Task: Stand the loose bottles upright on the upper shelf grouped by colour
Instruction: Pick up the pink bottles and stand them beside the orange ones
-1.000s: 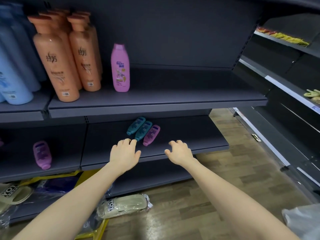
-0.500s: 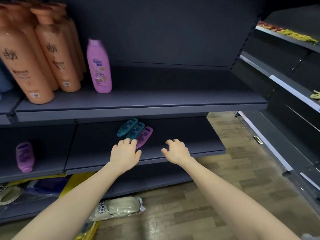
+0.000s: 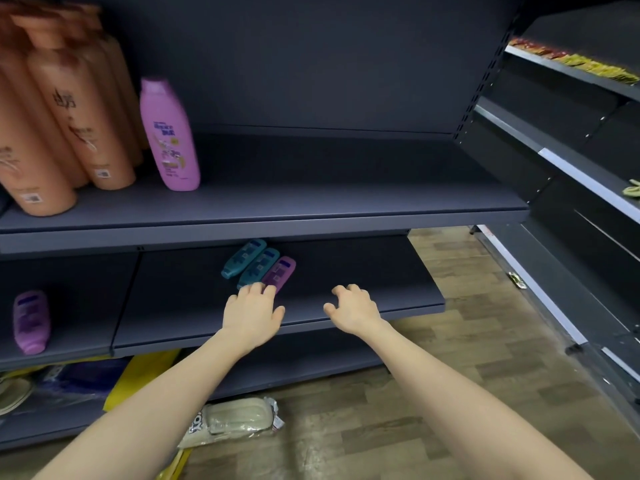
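Two teal bottles [image 3: 243, 258] [image 3: 259, 267] and a purple bottle [image 3: 280, 271] lie side by side on the lower shelf [image 3: 194, 306]. My left hand [image 3: 252, 313] hovers just in front of them, fingers loosely spread, fingertips overlapping the caps of the nearest teal and purple bottles; contact is unclear. My right hand [image 3: 353, 308] hangs to their right over the lower shelf, fingers loosely curled, holding nothing. Another purple bottle [image 3: 29, 322] lies far left on the lower shelf. On the upper shelf [image 3: 311, 199] a pink bottle [image 3: 169, 136] stands upright beside several orange bottles [image 3: 69, 116].
The upper shelf is bare to the right of the pink bottle. A second shelf unit [image 3: 571, 161] runs along the right, with small packets on top. Wrapped slippers [image 3: 232, 420] and yellow packaging [image 3: 138, 379] lie on the wooden floor below.
The view has shifted right, so the upper-shelf bottles slid left. Both hands have moved forward a little toward the lying bottles; the left hand's fingertips now overlap them.
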A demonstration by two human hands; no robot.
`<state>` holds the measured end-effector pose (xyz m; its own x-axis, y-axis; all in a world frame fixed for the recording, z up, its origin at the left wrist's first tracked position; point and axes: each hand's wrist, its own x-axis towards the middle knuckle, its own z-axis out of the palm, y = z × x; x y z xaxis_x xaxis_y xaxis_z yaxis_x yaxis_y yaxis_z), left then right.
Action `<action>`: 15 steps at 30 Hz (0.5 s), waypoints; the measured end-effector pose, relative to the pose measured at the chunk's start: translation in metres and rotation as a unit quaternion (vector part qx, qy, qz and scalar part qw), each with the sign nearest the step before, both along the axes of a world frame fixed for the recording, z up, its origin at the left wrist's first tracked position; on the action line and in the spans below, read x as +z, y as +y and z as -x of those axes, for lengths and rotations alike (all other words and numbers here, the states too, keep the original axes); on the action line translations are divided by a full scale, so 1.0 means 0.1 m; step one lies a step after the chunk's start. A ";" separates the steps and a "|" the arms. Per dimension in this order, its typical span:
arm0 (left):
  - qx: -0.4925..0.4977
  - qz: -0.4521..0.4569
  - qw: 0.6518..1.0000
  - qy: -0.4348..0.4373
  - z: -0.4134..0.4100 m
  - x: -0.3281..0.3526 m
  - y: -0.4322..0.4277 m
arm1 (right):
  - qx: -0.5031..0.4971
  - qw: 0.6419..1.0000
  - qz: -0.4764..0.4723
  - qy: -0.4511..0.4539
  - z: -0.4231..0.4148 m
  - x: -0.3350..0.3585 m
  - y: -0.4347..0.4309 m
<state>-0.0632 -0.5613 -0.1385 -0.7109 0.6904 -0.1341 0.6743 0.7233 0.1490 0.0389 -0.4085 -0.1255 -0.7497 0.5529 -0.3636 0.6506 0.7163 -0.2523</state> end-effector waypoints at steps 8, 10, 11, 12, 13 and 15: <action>-0.004 0.009 1.000 -0.006 0.04 -0.03 -0.03 | -0.006 1.000 0.007 -0.002 0.01 -0.03 -0.04; -0.008 0.011 1.000 -0.006 0.06 -0.05 -0.04 | -0.008 1.000 0.008 0.001 0.01 -0.04 -0.06; -0.010 0.011 1.000 -0.006 0.08 -0.05 -0.04 | -0.010 1.000 0.009 0.001 0.02 -0.04 -0.08; -0.012 0.011 1.000 -0.005 0.10 -0.06 -0.05 | -0.011 1.000 0.011 0.001 0.03 -0.04 -0.09; -0.014 0.011 1.000 -0.004 0.12 -0.06 -0.05 | -0.010 1.000 0.013 0.000 0.03 -0.05 -0.11; -0.016 0.013 1.000 -0.008 0.15 -0.09 -0.07 | -0.010 1.000 0.015 -0.002 0.05 -0.06 -0.14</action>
<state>-0.0780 -0.5680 -0.1476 -0.6857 0.7093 -0.1634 0.6953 0.7047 0.1411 0.0338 -0.4226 -0.1320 -0.7373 0.5569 -0.3824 0.6657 0.6953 -0.2709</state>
